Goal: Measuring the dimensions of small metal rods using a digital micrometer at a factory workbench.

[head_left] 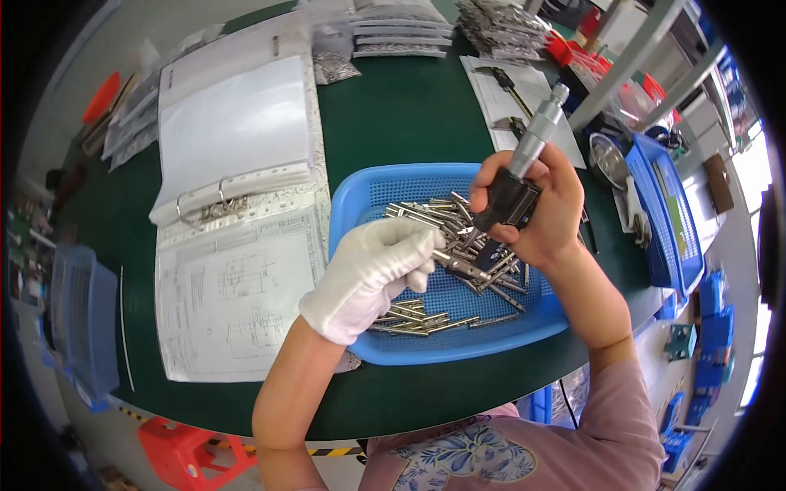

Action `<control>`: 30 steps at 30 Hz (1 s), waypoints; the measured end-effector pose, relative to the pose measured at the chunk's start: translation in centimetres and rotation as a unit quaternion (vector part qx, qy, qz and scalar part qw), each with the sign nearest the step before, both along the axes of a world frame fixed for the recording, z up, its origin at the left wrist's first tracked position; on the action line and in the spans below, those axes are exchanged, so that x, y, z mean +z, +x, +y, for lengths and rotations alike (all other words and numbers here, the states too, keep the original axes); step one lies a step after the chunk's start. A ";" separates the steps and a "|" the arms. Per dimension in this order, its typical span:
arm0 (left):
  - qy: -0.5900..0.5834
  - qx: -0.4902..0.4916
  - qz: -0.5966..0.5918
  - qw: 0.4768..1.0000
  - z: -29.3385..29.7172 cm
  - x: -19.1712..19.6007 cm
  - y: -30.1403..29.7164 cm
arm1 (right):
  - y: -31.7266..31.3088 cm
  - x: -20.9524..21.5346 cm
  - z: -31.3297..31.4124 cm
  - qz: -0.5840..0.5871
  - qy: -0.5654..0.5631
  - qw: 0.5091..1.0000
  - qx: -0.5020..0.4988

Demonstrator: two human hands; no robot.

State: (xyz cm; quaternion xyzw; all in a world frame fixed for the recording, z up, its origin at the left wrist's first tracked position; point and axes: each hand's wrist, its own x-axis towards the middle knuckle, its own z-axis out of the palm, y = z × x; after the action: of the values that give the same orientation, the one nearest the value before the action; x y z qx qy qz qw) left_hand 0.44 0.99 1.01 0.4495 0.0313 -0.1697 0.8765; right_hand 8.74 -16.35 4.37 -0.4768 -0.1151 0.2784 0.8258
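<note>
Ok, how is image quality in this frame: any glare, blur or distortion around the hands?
Head view: strong fisheye bending, black corners, the green table edge curving. Blown-out daylight at the right rim. Gloved left hand slightly overexposed, detail lost. Right hand and micrometer sharp. Metal pins in the blue basket glint, no heavy glare.

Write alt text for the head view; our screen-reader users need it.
A bare right hand holds a micrometer while the white-gloved left hand holds a metal pin to it, above a blue basket of pins. An open binder with drawings lies left on the green table.
</note>
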 end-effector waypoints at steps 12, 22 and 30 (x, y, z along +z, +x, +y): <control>0.019 -0.023 0.043 0.999 0.3 0.0 -0.6 | -1.2 0.3 -0.3 -0.086 0.068 0.992 0.063; 0.076 -0.054 0.058 0.994 0.1 0.1 -0.4 | -1.4 -0.2 0.2 -0.100 0.081 0.984 0.122; 0.084 -0.064 0.056 0.993 -0.2 0.3 -0.5 | -1.8 -0.1 0.1 -0.092 0.086 0.986 0.108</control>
State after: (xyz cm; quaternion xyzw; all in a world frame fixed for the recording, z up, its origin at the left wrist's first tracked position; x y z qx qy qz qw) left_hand -0.03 0.78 1.31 0.5124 0.0658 -0.2469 0.8198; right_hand 6.96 -16.26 4.28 -0.4124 -0.2651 0.3095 0.8148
